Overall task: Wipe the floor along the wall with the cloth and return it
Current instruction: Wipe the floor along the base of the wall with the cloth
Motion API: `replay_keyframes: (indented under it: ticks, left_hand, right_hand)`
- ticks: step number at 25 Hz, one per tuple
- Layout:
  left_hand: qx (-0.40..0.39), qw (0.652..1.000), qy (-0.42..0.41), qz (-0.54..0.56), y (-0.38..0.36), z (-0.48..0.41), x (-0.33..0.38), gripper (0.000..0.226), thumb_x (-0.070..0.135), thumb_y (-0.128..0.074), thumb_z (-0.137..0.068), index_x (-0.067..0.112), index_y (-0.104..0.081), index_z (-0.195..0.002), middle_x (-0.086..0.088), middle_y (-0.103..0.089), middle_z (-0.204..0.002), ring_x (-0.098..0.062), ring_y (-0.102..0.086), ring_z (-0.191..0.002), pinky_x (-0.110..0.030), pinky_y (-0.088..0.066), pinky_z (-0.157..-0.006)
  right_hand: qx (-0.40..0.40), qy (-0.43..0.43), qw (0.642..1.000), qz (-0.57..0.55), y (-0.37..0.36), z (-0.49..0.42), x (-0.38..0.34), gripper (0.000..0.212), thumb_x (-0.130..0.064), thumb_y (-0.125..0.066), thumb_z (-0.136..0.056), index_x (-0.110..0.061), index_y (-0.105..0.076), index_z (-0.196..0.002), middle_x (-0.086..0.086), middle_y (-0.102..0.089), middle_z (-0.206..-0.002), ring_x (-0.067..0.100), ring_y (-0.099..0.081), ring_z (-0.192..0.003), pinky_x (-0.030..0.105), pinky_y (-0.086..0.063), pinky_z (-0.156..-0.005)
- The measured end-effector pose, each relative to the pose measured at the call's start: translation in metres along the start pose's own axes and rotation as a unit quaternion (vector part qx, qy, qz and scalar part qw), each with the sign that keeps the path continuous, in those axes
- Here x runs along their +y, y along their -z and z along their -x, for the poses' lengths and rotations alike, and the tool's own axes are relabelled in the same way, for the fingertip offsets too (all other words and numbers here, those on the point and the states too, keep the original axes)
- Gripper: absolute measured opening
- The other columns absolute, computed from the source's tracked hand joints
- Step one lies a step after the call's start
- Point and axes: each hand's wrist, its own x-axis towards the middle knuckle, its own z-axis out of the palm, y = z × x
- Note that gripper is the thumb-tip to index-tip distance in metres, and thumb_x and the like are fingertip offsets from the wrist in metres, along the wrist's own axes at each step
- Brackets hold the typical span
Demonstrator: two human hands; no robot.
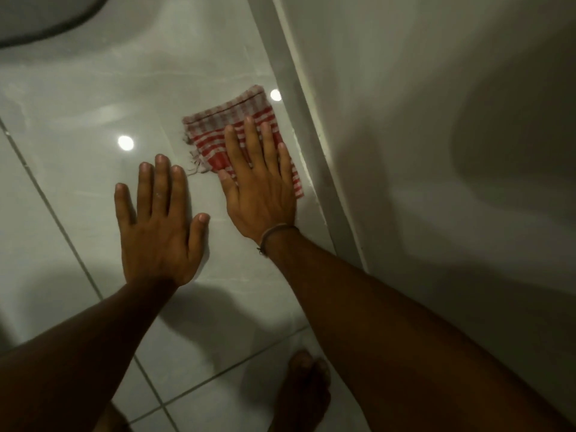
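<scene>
Now, wiping step: I judge I am mid-wipe along the wall, the return of the cloth not yet begun.
Cloth: the red-and-white checked woven cloth [240, 132] with frayed threads lies flat on the glossy pale grey tiled floor [78, 126], its far edge just beside the white skirting strip [308, 126] at the foot of the white wall [436, 88].
Right hand: my right hand [258, 185] lies palm down on the cloth, fingers spread and straight, grip apart, pressing rather than clutching, so the fabric stays flat against the tile.
Left hand: my left hand [160, 226] rests flat on bare tile just beside the cloth, fingers apart, holding nothing; I take it as a prop for my weight while I lean in.
Wrist: a thin cord band [274, 233] circles my right wrist.
Foot: my bare foot [307, 385] stands on the tile below my right arm.
Risk: loose threads may drag or bunch.
</scene>
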Motion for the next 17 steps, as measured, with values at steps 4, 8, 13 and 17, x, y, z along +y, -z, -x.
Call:
replay_keyframes:
  ticks: [4,8,13,17]
  left_hand:
    - [0.019,1.000,-0.008,-0.005,-0.004,-0.001,-0.002,0.085,0.059,-0.022,-0.109,0.012,-0.003,-0.178,-0.012,0.003,-0.188,-0.031,0.004,-0.175,-0.050,0.014,-0.138]
    - [0.024,1.000,-0.008,-0.011,-0.003,0.000,0.000,0.084,0.058,-0.021,-0.110,0.011,-0.004,-0.177,-0.013,0.001,-0.188,-0.032,0.002,-0.175,-0.054,0.007,-0.139]
    - [0.014,1.000,-0.005,-0.005,-0.001,-0.001,0.000,0.084,0.057,-0.021,-0.110,0.011,-0.003,-0.177,-0.013,0.002,-0.188,-0.032,0.003,-0.175,-0.056,0.005,-0.139]
    - [0.009,1.000,-0.008,0.002,-0.001,-0.002,0.000,0.084,0.057,-0.022,-0.110,0.010,-0.004,-0.177,-0.014,0.001,-0.188,-0.032,0.002,-0.175,-0.059,0.002,-0.139]
  right_hand:
    - [0.037,-0.029,0.999,-0.021,0.010,-0.040,0.016,0.071,-0.049,-0.036,-0.106,-0.020,-0.017,-0.167,0.012,-0.013,-0.177,0.031,-0.008,-0.164,0.050,-0.007,-0.133]
    - [0.055,-0.027,0.997,-0.044,0.007,-0.041,0.019,0.070,-0.043,-0.042,-0.106,-0.016,-0.020,-0.166,0.013,-0.018,-0.176,0.031,-0.012,-0.164,0.047,-0.005,-0.133]
    - [0.049,-0.054,0.997,-0.028,0.001,0.004,0.026,0.070,-0.044,-0.036,-0.104,-0.015,-0.019,-0.166,0.012,-0.021,-0.175,0.031,-0.015,-0.163,0.045,-0.007,-0.132]
    - [0.036,-0.086,0.995,-0.041,-0.011,0.077,0.039,0.066,-0.041,-0.037,-0.107,-0.016,-0.021,-0.167,0.012,-0.020,-0.175,0.029,-0.014,-0.163,0.047,-0.013,-0.133]
